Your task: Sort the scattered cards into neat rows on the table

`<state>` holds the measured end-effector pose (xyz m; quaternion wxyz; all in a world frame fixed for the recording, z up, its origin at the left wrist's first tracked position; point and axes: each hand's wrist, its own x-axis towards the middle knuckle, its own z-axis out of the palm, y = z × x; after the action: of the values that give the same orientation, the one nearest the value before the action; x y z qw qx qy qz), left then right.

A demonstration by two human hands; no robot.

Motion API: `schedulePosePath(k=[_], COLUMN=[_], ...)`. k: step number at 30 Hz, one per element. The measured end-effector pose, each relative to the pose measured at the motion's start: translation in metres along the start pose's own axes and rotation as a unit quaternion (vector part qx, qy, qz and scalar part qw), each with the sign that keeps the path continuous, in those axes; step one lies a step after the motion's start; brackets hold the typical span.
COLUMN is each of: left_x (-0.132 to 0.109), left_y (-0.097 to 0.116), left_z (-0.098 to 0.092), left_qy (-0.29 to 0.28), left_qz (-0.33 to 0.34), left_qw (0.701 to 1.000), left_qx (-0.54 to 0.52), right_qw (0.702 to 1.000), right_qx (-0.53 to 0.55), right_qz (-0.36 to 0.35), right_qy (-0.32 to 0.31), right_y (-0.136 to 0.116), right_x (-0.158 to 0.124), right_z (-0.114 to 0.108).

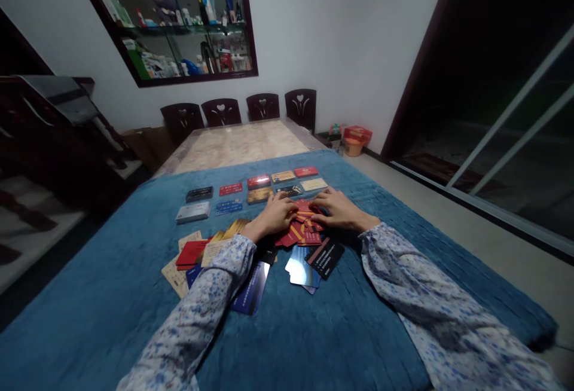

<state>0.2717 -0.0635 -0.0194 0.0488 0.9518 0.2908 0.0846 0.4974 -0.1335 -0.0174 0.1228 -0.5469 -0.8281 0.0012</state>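
Note:
A heap of loose red plastic cards [298,232] lies between my hands on the blue cloth. My left hand [275,214] rests at its left side, fingers bent, the tips touching the cards. From the right, my right hand [338,208] reaches over the heap with thumb and forefinger apart, touching red cards. Just below lie a black card [325,257] and several light-blue cards [301,268]. Purple-blue cards [253,289], red cards [192,253], gold cards [235,228] and beige cards [174,274] are scattered around my left forearm, which partly hides them.
Beyond my hands, sorted card stacks stand in two rows, among them a silver stack [194,212], a black stack [200,194] and a red stack [306,171]. The blue cloth [112,295] covers the near table. Dark wooden chairs [221,111] line the far end.

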Motion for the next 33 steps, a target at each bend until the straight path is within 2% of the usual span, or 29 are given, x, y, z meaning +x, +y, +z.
schedulePosePath(k=[10,13,20,27,33], left_x=[-0.004,-0.004,-0.003,-0.002,-0.002], left_y=[0.002,0.001,0.003,0.005,0.005], left_z=[-0.005,-0.004,-0.006,-0.008,-0.003], left_qy=[0.004,0.011,0.047,0.098,0.120], left_qz=[0.010,0.011,0.012,-0.001,0.001], left_qw=[1.000,1.000,0.999,0.995,0.991], left_qx=[-0.005,-0.008,0.013,-0.021,-0.058], right_qw=[0.998,0.996,0.990,0.973,0.969], right_qx=[-0.025,-0.024,-0.065,-0.067,-0.072], right_qz=[-0.061,-0.080,-0.068,-0.085,-0.059], right_qy=[0.010,0.041,0.106,0.204,0.230], right_y=[0.001,0.005,0.009,0.017,0.015], right_x=[-0.004,-0.004,0.001,0.003,0.005], right_z=[-0.008,-0.006,0.003,0.010,0.017])
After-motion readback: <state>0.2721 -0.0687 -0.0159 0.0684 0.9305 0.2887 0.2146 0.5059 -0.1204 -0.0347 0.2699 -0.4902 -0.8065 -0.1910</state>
